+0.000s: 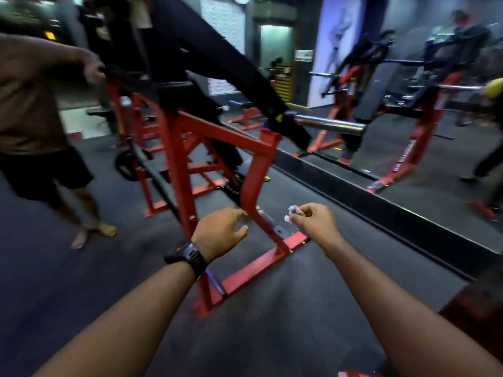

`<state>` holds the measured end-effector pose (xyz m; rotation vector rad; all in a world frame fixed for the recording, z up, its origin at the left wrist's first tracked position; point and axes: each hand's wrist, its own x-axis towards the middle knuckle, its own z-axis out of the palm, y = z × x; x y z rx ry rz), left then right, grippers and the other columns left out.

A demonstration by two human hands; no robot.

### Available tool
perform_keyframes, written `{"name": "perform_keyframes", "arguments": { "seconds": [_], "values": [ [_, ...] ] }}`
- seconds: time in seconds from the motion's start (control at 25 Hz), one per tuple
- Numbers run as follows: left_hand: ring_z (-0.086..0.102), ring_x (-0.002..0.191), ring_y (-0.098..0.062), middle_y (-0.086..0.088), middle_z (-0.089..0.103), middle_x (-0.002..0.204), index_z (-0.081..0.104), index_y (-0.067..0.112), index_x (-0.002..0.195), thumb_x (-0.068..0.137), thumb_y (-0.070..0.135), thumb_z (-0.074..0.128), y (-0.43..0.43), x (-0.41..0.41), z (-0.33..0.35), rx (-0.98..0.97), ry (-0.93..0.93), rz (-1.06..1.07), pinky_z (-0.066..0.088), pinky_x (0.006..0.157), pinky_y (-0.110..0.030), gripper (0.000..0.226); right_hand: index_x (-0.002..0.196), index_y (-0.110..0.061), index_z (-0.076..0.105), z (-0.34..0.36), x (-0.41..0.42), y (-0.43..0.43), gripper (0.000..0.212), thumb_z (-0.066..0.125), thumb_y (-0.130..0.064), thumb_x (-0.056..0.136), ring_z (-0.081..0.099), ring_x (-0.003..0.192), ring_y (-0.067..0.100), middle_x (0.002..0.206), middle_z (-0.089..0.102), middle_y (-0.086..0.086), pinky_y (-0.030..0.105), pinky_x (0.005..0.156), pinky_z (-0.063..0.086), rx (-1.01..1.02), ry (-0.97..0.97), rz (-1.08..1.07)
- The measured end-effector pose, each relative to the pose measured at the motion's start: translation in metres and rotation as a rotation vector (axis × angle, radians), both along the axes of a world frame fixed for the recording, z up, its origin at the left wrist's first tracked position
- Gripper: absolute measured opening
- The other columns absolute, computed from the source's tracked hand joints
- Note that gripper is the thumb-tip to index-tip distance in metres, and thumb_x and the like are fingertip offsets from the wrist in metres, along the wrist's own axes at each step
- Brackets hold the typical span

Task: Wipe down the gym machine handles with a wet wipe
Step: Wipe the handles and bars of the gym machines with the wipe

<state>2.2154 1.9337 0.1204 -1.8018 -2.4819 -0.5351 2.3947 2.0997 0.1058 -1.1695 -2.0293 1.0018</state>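
1. Status: the right hand (313, 221) pinches a small crumpled wet wipe (291, 214) between thumb and curled fingertips. The wipe sticks out toward the left hand, in the air, touching nothing else.
2. The left hand (220, 231), with a watch (190, 258) on its wrist, holds nothing. Its fingers are loosely curled, just beside the near upright of the red frame (255, 180); contact cannot be told.
3. Both hands hover low, near the frame's foot. The black lever arm (231, 66) slopes well above them. No handle can be picked out with certainty through the blur.
4. Judgement: wiping is not yet begun on this machine; the step in hand is the approach.
5. To do it well: open the wad out so it wraps a grip instead of dabbing at it, steady the frame with the free hand, stroke the grip's full length, then turn the wipe round it.
6. Risk: a second person (30, 104) grips a black part at the machine's far end. The arm may move, so fingers belong clear of the pivots.
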Motion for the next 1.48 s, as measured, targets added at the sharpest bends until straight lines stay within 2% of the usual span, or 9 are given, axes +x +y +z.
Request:
{"name": "perform_keyframes", "arguments": {
  "seconds": [0.08, 0.24, 0.32, 0.4, 0.68, 0.88, 1.12, 1.28, 1.48],
  "values": [
    [0.055, 0.125, -0.016, 0.006, 0.061, 0.133, 0.058, 0.029, 0.132, 0.094, 0.045, 0.053, -0.034, -0.009, -0.004, -0.041, 0.000, 0.088, 0.045, 0.098, -0.032, 0.042, 0.059, -0.016, 0.059, -0.008, -0.019, -0.013, 0.030, 0.080, -0.028, 0.076, 0.047, 0.059, 0.009, 0.058, 0.055, -0.004, 0.028, 0.057, 0.037, 0.006, -0.009, 0.050],
    [0.054, 0.125, -0.012, 0.011, 0.058, 0.137, 0.057, 0.030, 0.134, 0.095, 0.044, 0.053, -0.054, -0.019, -0.005, -0.042, 0.023, 0.161, 0.045, 0.097, -0.032, 0.041, 0.078, -0.015, 0.067, -0.006, -0.043, -0.018, 0.015, 0.073, -0.026, 0.085, 0.052, 0.064, 0.004, 0.064, 0.058, -0.011, 0.010, 0.050, 0.036, 0.078, -0.021, 0.135],
    [0.054, 0.125, -0.012, 0.010, 0.058, 0.136, 0.057, 0.028, 0.133, 0.096, 0.044, 0.053, -0.039, -0.022, -0.004, -0.032, 0.024, 0.144, 0.045, 0.097, -0.031, 0.041, 0.080, -0.012, 0.069, -0.004, -0.046, -0.005, 0.017, 0.070, -0.026, 0.088, 0.055, 0.067, 0.010, 0.067, 0.062, -0.006, 0.012, 0.050, 0.034, 0.084, -0.043, 0.126],
    [0.055, 0.122, -0.012, 0.009, 0.059, 0.135, 0.058, 0.028, 0.133, 0.096, 0.044, 0.054, -0.008, -0.026, -0.003, -0.019, 0.029, 0.101, 0.045, 0.095, -0.030, 0.041, 0.080, -0.010, 0.070, -0.004, -0.045, 0.016, 0.021, 0.068, -0.029, 0.090, 0.060, 0.072, 0.016, 0.073, 0.067, 0.001, 0.026, 0.058, 0.041, 0.082, -0.050, 0.103],
    [0.059, 0.117, -0.015, 0.008, 0.063, 0.129, 0.061, 0.031, 0.129, 0.094, 0.045, 0.055, 0.180, -0.042, -0.001, -0.019, -0.016, -0.154, 0.049, 0.093, -0.033, 0.038, 0.076, -0.007, 0.071, -0.007, -0.022, 0.162, 0.017, 0.071, -0.021, 0.086, 0.057, 0.073, 0.016, 0.071, 0.066, 0.003, 0.031, 0.065, 0.041, 0.022, -0.079, -0.182],
    [0.056, 0.122, -0.014, 0.008, 0.060, 0.135, 0.058, 0.030, 0.132, 0.095, 0.045, 0.055, 0.315, -0.022, 0.011, -0.040, 0.038, -0.387, 0.045, 0.097, -0.032, 0.040, 0.084, -0.008, 0.072, 0.002, 0.015, 0.246, 0.009, 0.067, -0.015, 0.084, 0.062, 0.082, 0.020, 0.087, 0.071, 0.005, 0.031, 0.071, 0.045, 0.009, -0.106, -0.421],
    [0.054, 0.125, -0.019, 0.004, 0.060, 0.134, 0.057, 0.028, 0.133, 0.095, 0.044, 0.053, 0.471, 0.044, 0.012, -0.092, 0.082, -0.674, 0.046, 0.099, -0.035, 0.042, 0.084, -0.010, 0.073, -0.010, 0.074, 0.353, 0.009, 0.065, -0.014, 0.084, 0.062, 0.085, 0.019, 0.084, 0.068, -0.003, 0.026, 0.068, 0.045, -0.039, -0.107, -0.656],
    [0.057, 0.120, -0.020, 0.005, 0.062, 0.129, 0.060, 0.030, 0.128, 0.093, 0.044, 0.054, 0.590, 0.095, 0.004, -0.158, 0.026, -0.727, 0.049, 0.096, -0.037, 0.038, 0.078, -0.008, 0.069, -0.012, 0.118, 0.441, 0.006, 0.065, -0.012, 0.081, 0.059, 0.075, 0.021, 0.072, 0.063, 0.001, 0.024, 0.056, 0.039, -0.026, -0.122, -0.802],
    [0.062, 0.109, -0.026, -0.001, 0.067, 0.120, 0.065, 0.027, 0.118, 0.092, 0.039, 0.055, 0.711, 0.168, 0.006, -0.252, 0.053, -0.796, 0.051, 0.088, -0.036, 0.030, 0.070, -0.010, 0.063, -0.001, 0.174, 0.519, 0.011, 0.062, -0.010, 0.081, 0.061, 0.079, 0.023, 0.076, 0.065, 0.001, 0.027, 0.060, 0.037, -0.040, -0.176, -0.949]
  ]
}}
